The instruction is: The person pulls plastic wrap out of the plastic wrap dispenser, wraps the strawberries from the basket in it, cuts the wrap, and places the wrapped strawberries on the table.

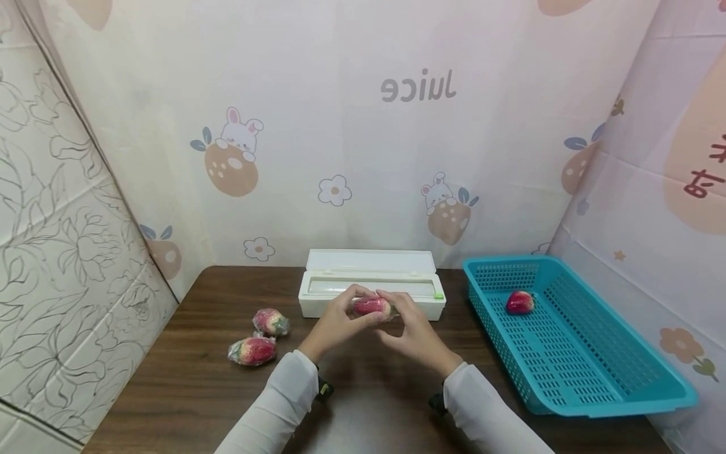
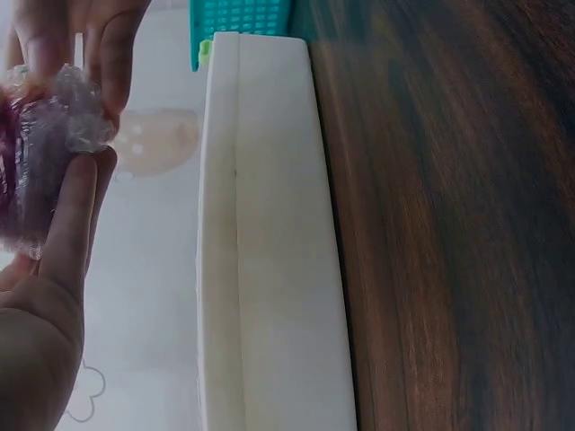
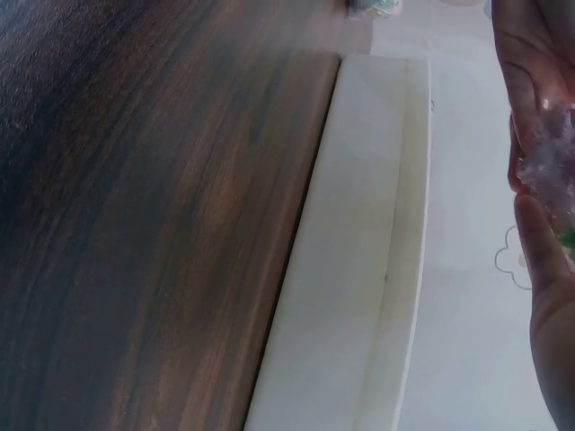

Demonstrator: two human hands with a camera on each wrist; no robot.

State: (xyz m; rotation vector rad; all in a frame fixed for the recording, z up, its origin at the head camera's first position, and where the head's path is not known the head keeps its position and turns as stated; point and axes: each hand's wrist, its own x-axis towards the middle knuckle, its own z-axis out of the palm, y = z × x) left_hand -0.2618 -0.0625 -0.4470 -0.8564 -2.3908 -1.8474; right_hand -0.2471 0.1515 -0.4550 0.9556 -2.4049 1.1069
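A red fruit (image 1: 371,306) wrapped in clear plastic film is held up in front of a white cling film dispenser (image 1: 368,291), whose lid stands raised. My left hand (image 1: 339,320) grips the fruit's left side between thumb and fingers. At its right end my right hand (image 1: 416,334) holds it with curled fingers, the thumb lower down. Crumpled film (image 2: 79,112) bunches between the hands in the left wrist view. The right wrist view cuts off most of the wrapped fruit (image 3: 552,171) at its edge.
Two film-wrapped fruits, one (image 1: 271,322) behind the other (image 1: 252,350), lie on the dark wooden table (image 1: 187,378) at left. On the right stands a teal plastic basket (image 1: 635,378) with one red fruit (image 1: 520,302) inside. A printed curtain (image 1: 340,126) hangs behind.
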